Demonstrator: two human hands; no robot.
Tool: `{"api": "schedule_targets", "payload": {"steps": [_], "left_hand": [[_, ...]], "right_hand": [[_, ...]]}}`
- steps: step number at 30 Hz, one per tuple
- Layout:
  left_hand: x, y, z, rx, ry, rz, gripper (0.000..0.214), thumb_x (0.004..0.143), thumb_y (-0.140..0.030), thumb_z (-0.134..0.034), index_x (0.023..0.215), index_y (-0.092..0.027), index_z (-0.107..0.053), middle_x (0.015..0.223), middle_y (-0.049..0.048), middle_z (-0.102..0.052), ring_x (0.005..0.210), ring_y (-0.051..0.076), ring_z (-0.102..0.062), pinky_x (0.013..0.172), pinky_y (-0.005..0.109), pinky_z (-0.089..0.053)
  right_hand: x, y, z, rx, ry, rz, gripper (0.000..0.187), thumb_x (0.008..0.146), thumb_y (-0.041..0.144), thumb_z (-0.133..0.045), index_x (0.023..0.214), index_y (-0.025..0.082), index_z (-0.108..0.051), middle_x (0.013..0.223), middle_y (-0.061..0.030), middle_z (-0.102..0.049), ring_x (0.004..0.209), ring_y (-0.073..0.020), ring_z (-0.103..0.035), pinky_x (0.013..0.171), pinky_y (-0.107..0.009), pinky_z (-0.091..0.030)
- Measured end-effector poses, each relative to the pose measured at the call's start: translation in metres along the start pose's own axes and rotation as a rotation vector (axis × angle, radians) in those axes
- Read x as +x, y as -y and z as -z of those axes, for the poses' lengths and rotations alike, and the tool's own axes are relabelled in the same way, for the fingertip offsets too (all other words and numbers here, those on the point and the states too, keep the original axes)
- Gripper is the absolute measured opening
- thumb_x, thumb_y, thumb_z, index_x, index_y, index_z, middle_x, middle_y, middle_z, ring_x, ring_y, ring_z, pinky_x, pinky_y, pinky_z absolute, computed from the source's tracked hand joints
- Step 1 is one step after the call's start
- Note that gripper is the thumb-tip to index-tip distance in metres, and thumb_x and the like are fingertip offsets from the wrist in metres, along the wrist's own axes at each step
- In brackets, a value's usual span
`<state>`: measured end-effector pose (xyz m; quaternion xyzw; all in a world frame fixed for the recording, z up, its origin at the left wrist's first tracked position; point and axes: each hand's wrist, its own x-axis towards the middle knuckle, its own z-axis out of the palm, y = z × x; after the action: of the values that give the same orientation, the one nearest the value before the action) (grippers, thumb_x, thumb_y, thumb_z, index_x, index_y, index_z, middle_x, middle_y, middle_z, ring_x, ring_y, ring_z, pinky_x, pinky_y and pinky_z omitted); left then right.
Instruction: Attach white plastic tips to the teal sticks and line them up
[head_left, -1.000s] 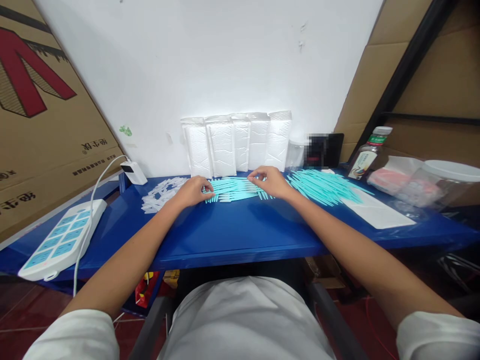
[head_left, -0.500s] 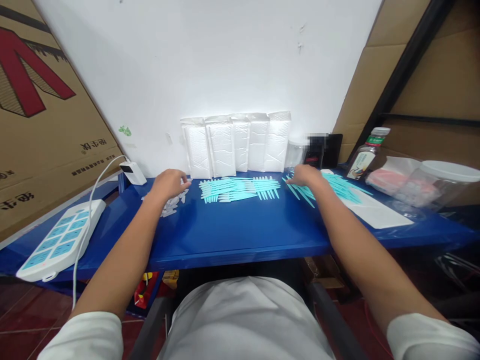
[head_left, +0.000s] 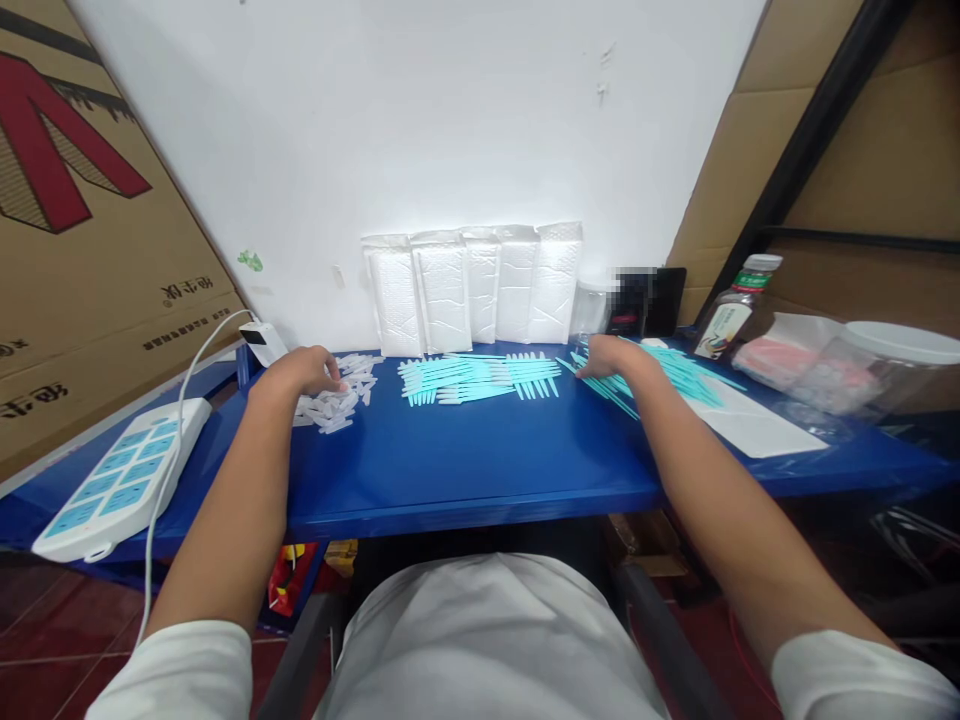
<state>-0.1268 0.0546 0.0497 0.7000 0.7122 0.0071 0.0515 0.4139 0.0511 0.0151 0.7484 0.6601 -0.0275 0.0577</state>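
Note:
At the left of the blue table, my left hand (head_left: 315, 370) is bent down over a loose pile of small clear plastic caps (head_left: 334, 408). Its fingers are curled together at the pile, and what lies between the fingertips is too small to make out. To the right, my right hand (head_left: 609, 356) pinches at the near end of scattered thin teal sticks (head_left: 679, 375), its fingertips closed on one. Between the hands lie several teal sticks with clear capped ends (head_left: 480, 378), stacked in crossed groups.
White padded mailers (head_left: 480, 290) lean on the wall. A clear jar (head_left: 591, 308), a bottle (head_left: 727, 310) and a lidded tub (head_left: 877, 370) stand right, near a white sheet (head_left: 757, 425). A power strip (head_left: 124, 480) with a white cable lies left.
My left hand has moved left and its fingers have curled over the clear caps, uncovering more of the pile. My right hand has shifted slightly, and the teal sticks under it have moved.

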Motion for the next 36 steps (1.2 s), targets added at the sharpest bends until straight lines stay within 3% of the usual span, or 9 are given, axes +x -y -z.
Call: {"api": "schedule_targets", "payload": {"steps": [9, 13, 21, 25, 29, 33, 36], "left_hand": [[-0.001, -0.02, -0.009, -0.065, -0.006, -0.153, 0.04, 0.058, -0.061, -0.085, 0.072, -0.024, -0.076, 0.074, 0.0052, -0.074, 0.071, 0.024, -0.067, 0.058, 0.029, -0.042], [-0.001, -0.029, -0.016, -0.066, 0.059, -0.18, 0.041, 0.059, -0.064, -0.083, 0.068, -0.024, -0.074, 0.072, 0.006, -0.073, 0.069, 0.024, -0.066, 0.058, 0.03, -0.042], [-0.002, -0.038, -0.021, -0.013, 0.131, -0.194, 0.043, 0.065, -0.063, -0.075, 0.063, -0.022, -0.064, 0.072, 0.007, -0.073, 0.066, 0.024, -0.064, 0.057, 0.03, -0.04], [-0.001, -0.041, -0.023, -0.085, 0.122, -0.252, 0.044, 0.066, -0.065, -0.073, 0.062, -0.022, -0.063, 0.068, 0.0065, -0.07, 0.063, 0.023, -0.061, 0.056, 0.031, -0.04], [-0.005, -0.049, -0.02, -0.359, 0.024, -0.382, 0.043, 0.074, -0.064, -0.071, 0.078, -0.021, -0.07, 0.076, 0.0057, -0.074, 0.069, 0.022, -0.064, 0.062, 0.03, -0.046], [-0.016, -0.074, -0.021, -0.629, -0.023, -0.463, 0.044, 0.082, -0.061, -0.072, 0.092, -0.019, -0.068, 0.078, 0.0052, -0.073, 0.063, 0.017, -0.061, 0.057, 0.027, -0.044], [-0.027, -0.1, -0.031, -0.845, 0.038, -0.557, 0.043, 0.083, -0.059, -0.075, 0.092, -0.018, -0.065, 0.084, 0.0069, -0.075, 0.065, 0.015, -0.061, 0.062, 0.028, -0.048]], "right_hand": [[-0.005, 0.005, 0.0, 0.08, -0.149, -0.033, 0.031, 0.09, 0.039, -0.074, 0.109, 0.016, -0.08, 0.11, -0.0187, -0.078, 0.1, -0.0297, -0.074, 0.079, -0.034, -0.053], [-0.006, 0.007, 0.002, 0.166, -0.264, -0.028, 0.029, 0.098, 0.036, -0.064, 0.107, 0.014, -0.08, 0.107, -0.02, -0.078, 0.094, -0.0276, -0.074, 0.079, -0.033, -0.051], [-0.013, 0.015, 0.007, 0.407, -0.457, 0.166, 0.026, 0.099, 0.039, -0.064, 0.103, 0.018, -0.079, 0.084, -0.0098, -0.078, 0.074, -0.0208, -0.069, 0.072, -0.03, -0.046], [-0.013, 0.021, 0.004, 0.474, -0.448, 0.331, 0.029, 0.099, 0.037, -0.061, 0.094, 0.016, -0.08, 0.08, -0.0085, -0.077, 0.072, -0.0206, -0.066, 0.069, -0.03, -0.044], [-0.012, 0.03, 0.001, 0.488, -0.441, 0.47, 0.028, 0.096, 0.031, -0.059, 0.088, 0.014, -0.08, 0.082, -0.0093, -0.078, 0.076, -0.0226, -0.066, 0.072, -0.032, -0.046], [-0.02, 0.042, 0.002, 0.661, -0.349, 0.547, 0.024, 0.094, 0.031, -0.061, 0.091, 0.013, -0.078, 0.081, -0.0085, -0.077, 0.065, -0.0193, -0.066, 0.067, -0.031, -0.048], [-0.033, 0.054, 0.005, 0.844, -0.244, 0.62, 0.03, 0.095, 0.042, -0.066, 0.098, 0.014, -0.076, 0.084, -0.0085, -0.078, 0.055, -0.0153, -0.064, 0.058, -0.029, -0.048]]}}
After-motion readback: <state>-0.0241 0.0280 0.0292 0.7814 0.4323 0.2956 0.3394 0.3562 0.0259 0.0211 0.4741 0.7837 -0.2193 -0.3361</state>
